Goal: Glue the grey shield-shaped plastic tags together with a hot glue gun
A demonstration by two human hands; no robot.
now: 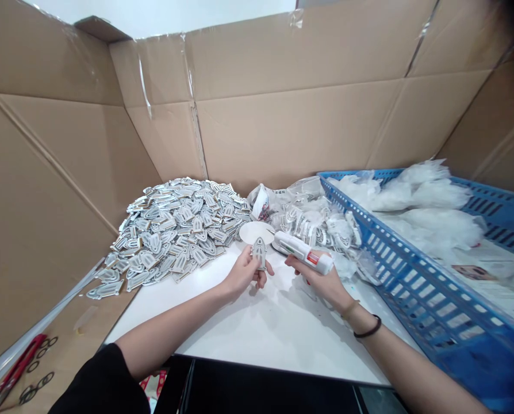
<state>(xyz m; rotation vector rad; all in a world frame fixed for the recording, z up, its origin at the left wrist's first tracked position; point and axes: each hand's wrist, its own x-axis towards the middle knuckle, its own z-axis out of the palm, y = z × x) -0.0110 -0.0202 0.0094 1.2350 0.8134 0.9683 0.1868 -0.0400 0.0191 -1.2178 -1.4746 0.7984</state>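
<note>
My left hand (249, 270) is closed on a small grey-and-white arched piece with cut-out slots (259, 253), held upright between thumb and fingers. Facing it from the right, my right hand (321, 279) grips a white glue gun (302, 250) with a red label, its thin tip pointing left toward the piece. A small gap appears to separate tip and piece. Just behind them lies a round white disc (257, 232). To the left, a large heap of similar arched pieces (183, 221) covers the back of the white table (257, 333).
Bagged pieces (317, 221) in clear plastic lie behind my right hand. A blue crate (416, 282) holding plastic bags (433, 195) stands at right. Cardboard walls (300, 121) enclose the back and sides. Red-handled scissors (22, 368) and black rings (39, 385) lie at lower left.
</note>
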